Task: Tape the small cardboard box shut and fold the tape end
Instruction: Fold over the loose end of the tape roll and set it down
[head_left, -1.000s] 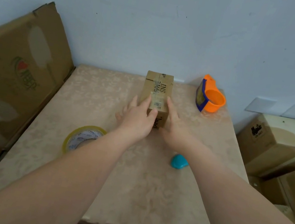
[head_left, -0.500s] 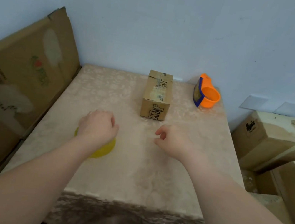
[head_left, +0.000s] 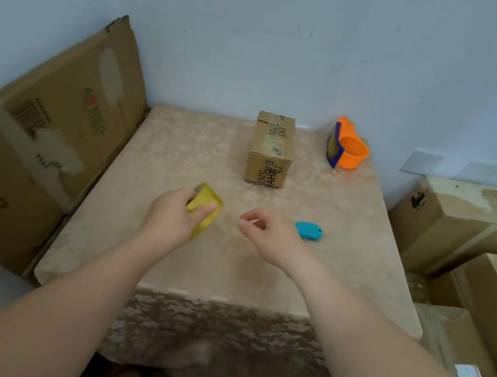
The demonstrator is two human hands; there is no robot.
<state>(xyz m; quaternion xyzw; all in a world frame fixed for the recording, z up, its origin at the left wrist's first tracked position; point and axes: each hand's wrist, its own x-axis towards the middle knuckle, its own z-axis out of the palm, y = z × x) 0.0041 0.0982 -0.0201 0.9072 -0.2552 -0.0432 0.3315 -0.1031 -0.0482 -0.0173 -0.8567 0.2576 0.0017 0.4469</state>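
Note:
The small cardboard box (head_left: pixel 270 149) stands at the back middle of the table (head_left: pixel 178 150), flaps down, with old clear tape and labels along its top. My left hand (head_left: pixel 169 221) is shut on the yellow tape roll (head_left: pixel 206 209), holding it on edge just above the table, well in front of the box. My right hand (head_left: pixel 268 236) hovers a short way to the right of the roll, thumb and fingers curled into a pinch. I see nothing clearly between them. Neither hand touches the box.
A blue cutter (head_left: pixel 308 230) lies just right of my right hand. An orange tape dispenser (head_left: pixel 347 147) sits at the back right corner. A flattened carton (head_left: pixel 35 136) leans against the wall at the left. Stacked cardboard boxes (head_left: pixel 452 219) stand to the table's right.
Both hands left the box and drew back toward me. My left hand reached the tape roll, gripped it and tipped it up off the table. My right hand closed into a pinch.

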